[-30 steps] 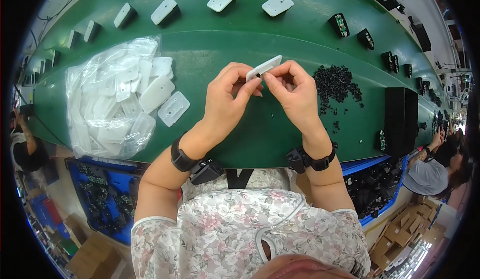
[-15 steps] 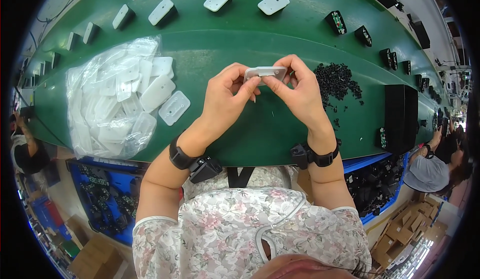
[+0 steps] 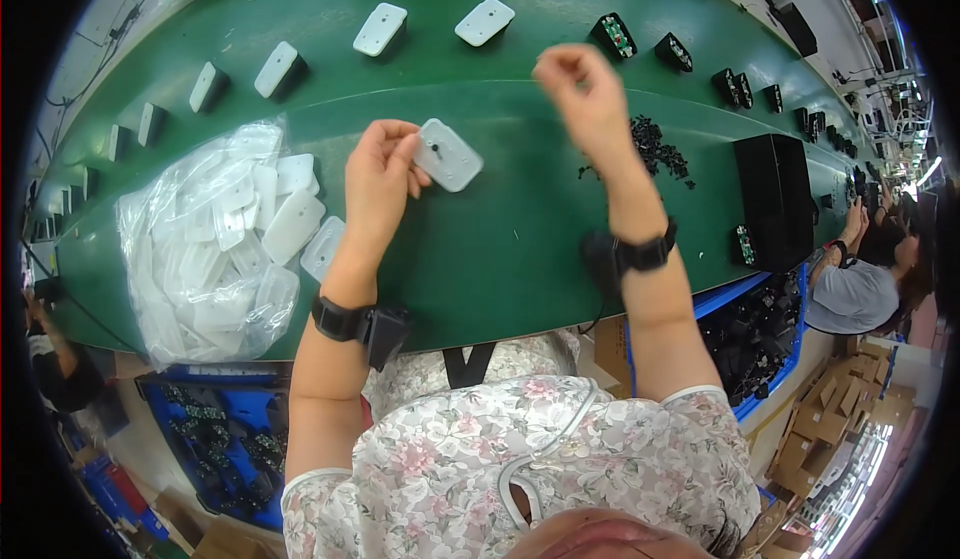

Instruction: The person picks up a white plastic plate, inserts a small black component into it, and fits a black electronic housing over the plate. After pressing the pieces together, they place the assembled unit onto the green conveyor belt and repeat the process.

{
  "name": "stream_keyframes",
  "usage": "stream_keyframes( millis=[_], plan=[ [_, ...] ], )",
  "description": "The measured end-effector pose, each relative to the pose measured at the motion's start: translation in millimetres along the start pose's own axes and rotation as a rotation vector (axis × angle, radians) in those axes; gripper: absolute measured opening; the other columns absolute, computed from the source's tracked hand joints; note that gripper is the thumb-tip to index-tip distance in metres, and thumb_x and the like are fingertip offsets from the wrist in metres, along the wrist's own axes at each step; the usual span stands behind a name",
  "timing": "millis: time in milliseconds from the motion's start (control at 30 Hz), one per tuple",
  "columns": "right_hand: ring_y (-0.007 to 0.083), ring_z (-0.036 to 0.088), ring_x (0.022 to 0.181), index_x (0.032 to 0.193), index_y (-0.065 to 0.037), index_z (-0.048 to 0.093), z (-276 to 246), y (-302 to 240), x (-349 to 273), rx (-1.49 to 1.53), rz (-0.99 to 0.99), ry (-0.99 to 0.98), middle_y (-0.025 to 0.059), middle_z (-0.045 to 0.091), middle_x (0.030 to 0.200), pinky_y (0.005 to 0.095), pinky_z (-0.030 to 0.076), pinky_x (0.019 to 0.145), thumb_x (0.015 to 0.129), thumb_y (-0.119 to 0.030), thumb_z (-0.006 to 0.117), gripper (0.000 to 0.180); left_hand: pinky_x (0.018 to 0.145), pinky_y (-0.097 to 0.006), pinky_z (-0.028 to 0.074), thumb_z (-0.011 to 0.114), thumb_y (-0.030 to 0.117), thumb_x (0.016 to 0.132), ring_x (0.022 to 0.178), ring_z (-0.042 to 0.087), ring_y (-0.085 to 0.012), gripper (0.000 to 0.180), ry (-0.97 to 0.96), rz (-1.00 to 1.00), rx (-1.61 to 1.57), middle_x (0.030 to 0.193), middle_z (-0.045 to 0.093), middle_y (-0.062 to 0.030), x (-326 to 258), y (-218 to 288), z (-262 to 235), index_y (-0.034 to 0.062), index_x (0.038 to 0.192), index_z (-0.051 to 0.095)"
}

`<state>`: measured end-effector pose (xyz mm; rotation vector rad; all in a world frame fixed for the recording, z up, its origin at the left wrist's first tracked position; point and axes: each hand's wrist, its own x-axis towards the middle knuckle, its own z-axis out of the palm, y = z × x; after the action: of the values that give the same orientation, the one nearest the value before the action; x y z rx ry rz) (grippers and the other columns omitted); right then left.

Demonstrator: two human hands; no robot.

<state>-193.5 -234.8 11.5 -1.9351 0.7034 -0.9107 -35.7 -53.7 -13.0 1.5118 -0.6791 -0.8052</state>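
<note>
My left hand (image 3: 383, 171) pinches a white plastic cover plate (image 3: 452, 162) by its left edge. The rounded plate is tilted above the green table, its inner side with small bosses showing, and a small dark spot sits near its upper left. Raised over the table to the right, my right hand (image 3: 585, 94) has its fingers curled and smeared by motion, so whether it holds anything is unclear. Beyond it stands an open black housing (image 3: 614, 36) with a green circuit board inside. A pile of small black parts (image 3: 655, 149) lies beside my right forearm.
A clear plastic bag (image 3: 140, 249) of white plates lies at left, with loose plates spilling out. Along the far side stand black housings, several topped with white plates (image 3: 485, 22). A black box (image 3: 775, 204) stands at right. Blue bins (image 3: 800, 344) flank me; another person (image 3: 850, 289) sits at far right.
My right hand has let go of the white plate and moved up toward the far housings. My left hand has moved left with the plate, which now faces upward. The view has shifted slightly.
</note>
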Motion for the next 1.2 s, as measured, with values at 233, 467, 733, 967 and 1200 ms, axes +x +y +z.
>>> stream_keyframes(
  millis=[233, 467, 733, 967, 1200],
  plan=[
    [0.0334, 0.055, 0.109, 0.129, -0.008, 0.051, -75, 74, 100, -1.327, 0.029, 0.061, 0.0158, 0.056, 0.124, 0.0418, 0.046, 0.09, 0.077, -0.045, 0.07, 0.067, 0.062, -0.032, 0.047, 0.061, 0.008, 0.085, 0.065, 0.058, -0.0221, 0.007, 0.208, 0.429, 0.518, 0.081, 0.058, -0.0111, 13, -18, 1, 0.0056, 0.091, 0.064],
    [0.019, 0.059, 0.097, 0.119, -0.003, 0.053, -43, 33, 58, -0.132, 0.204, -0.023, 0.0132, 0.061, 0.107, 0.0321, 0.048, 0.082, 0.078, -0.018, 0.071, 0.046, 0.068, -0.037, 0.048, 0.082, 0.042, 0.059, 0.088, 0.054, -0.0308, 0.079, 0.204, 0.509, 0.993, 0.096, 0.052, -0.0137, -9, -12, 11, -0.0023, 0.115, 0.048],
    [0.0265, 0.06, 0.1, 0.113, -0.001, 0.056, -23, -9, -35, -0.459, -0.037, -0.207, 0.0105, 0.062, 0.107, 0.0338, 0.046, 0.089, 0.078, -0.007, 0.069, 0.038, 0.084, -0.039, 0.043, 0.071, 0.003, 0.07, 0.104, 0.051, -0.0302, 0.054, -0.015, 0.704, 0.872, 0.108, 0.056, -0.0137, -6, -9, 16, 0.0015, 0.119, 0.049],
    [0.0287, 0.061, 0.095, 0.109, -0.004, 0.064, 4, -35, -52, -0.506, -0.27, -0.201, 0.0126, 0.064, 0.104, 0.0333, 0.049, 0.085, 0.077, -0.009, 0.071, 0.033, 0.092, -0.041, 0.044, 0.065, -0.004, 0.073, 0.108, 0.053, -0.0322, 0.051, -0.106, 0.694, 0.612, 0.116, 0.058, -0.0148, -6, -6, 8, 0.0013, 0.122, 0.05],
    [0.026, 0.06, 0.097, 0.109, -0.006, 0.065, 29, -34, -56, -0.501, -0.342, -0.281, 0.0086, 0.065, 0.105, 0.0341, 0.049, 0.083, 0.076, -0.012, 0.071, 0.034, 0.099, -0.039, 0.041, 0.053, -0.001, 0.083, 0.119, 0.051, -0.0295, 0.038, -0.173, 0.695, 0.771, 0.128, 0.056, -0.0115, -12, -3, -10, 0.0034, 0.121, 0.057]
  ],
)
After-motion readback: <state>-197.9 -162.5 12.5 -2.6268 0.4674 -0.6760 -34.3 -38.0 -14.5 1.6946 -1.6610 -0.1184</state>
